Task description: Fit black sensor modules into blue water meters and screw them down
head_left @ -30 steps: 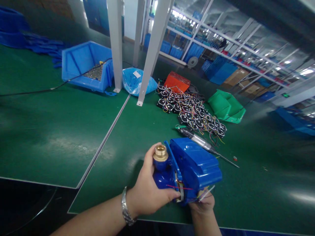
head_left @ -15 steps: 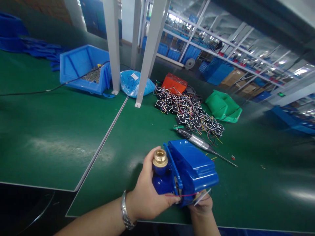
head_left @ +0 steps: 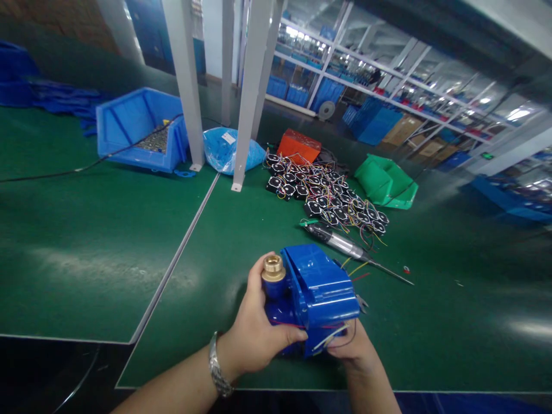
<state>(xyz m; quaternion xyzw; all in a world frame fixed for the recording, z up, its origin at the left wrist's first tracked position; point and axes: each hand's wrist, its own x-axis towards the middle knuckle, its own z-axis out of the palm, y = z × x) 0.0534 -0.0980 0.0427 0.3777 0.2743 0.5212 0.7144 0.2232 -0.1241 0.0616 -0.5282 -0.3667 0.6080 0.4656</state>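
My left hand is wrapped round the side of a blue water meter with a threaded brass end pointing up. Its thumb presses near the seam of the meter's blue plastic housing. From below and the right, my right hand grips the housing's lower edge, its fingertips partly hidden. Loose red, white and dark wires hang by that hand, and yellow wires stick out on the far side. A grey forked metal piece shows just right of the housing; whether it is held I cannot tell.
An electric screwdriver lies beyond the meter. Behind it are several black wired modules, an orange bin and a green bin. A blue bin of small parts, a blue bag and white posts stand left.
The housing has turned and sits closer against the meter body, with the gap between them narrower. My right hand has come further into view, and the forked metal piece and yellow wires now show.
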